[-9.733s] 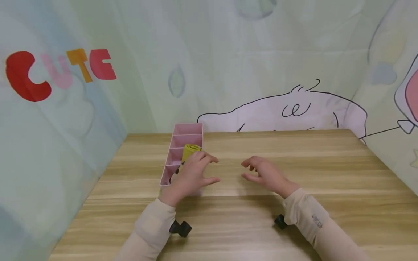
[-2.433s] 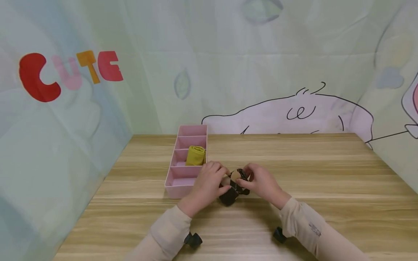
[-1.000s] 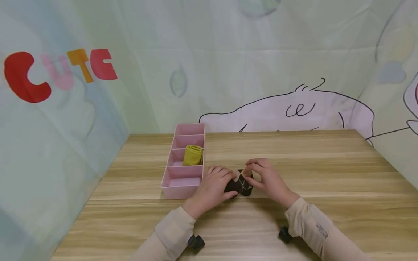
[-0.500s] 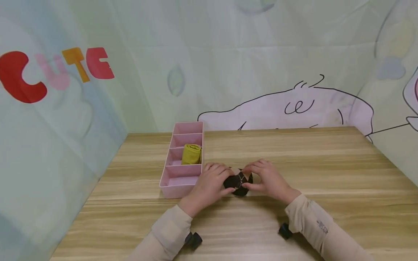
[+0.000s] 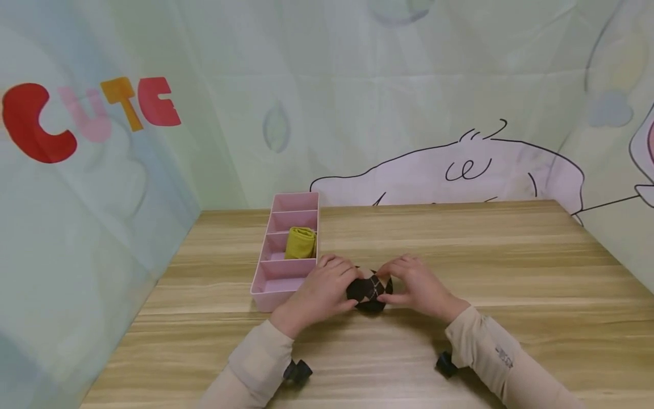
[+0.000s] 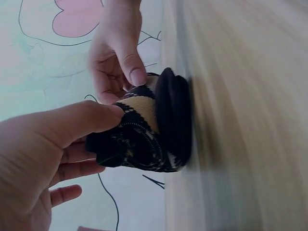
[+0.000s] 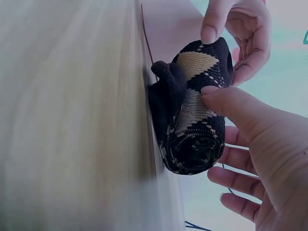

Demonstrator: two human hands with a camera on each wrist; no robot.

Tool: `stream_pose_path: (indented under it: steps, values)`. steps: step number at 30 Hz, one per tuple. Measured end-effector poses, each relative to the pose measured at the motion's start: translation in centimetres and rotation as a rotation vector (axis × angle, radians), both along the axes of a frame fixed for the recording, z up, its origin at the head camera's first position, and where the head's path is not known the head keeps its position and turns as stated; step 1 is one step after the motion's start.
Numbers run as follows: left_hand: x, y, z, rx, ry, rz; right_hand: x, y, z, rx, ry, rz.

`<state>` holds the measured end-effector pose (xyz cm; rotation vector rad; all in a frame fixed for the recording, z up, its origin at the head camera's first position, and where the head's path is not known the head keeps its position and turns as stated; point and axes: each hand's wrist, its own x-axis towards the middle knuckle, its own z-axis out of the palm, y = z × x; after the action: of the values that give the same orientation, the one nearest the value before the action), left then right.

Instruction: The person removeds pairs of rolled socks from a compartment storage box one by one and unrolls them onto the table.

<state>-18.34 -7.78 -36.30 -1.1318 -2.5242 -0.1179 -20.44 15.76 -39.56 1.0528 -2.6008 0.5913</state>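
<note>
A rolled pair of black socks (image 5: 372, 288) with beige diamonds lies on the table between both hands. My left hand (image 5: 322, 292) pinches its left end, thumb on the near side. At the right end, my right hand (image 5: 419, 287) pinches the roll between thumb and fingers. A coiled end of the sock roll (image 7: 197, 106) shows in the right wrist view, with a loose black fold (image 7: 166, 89) against the table side. In the left wrist view the black fold (image 6: 174, 115) also lies along the tabletop.
A pink divided box (image 5: 283, 301) stands just left of my left hand. A rolled yellow cloth (image 5: 300, 243) sits in one of its middle compartments. The wooden table (image 5: 485, 244) ends at a printed curtain (image 5: 357, 113) behind.
Earliest, a black-and-beige item showed in the box's front compartment behind my left hand; later the socks are between both hands on the table. Over the last second, the roll shifted slightly left.
</note>
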Motion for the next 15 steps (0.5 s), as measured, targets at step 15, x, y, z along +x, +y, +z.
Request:
stream_pose_path:
  steps: [15]
  values:
    - [0.2,-0.9,1.3,0.007,-0.151,-0.030,0.9,-1.1,0.6,0.074,0.003,0.053]
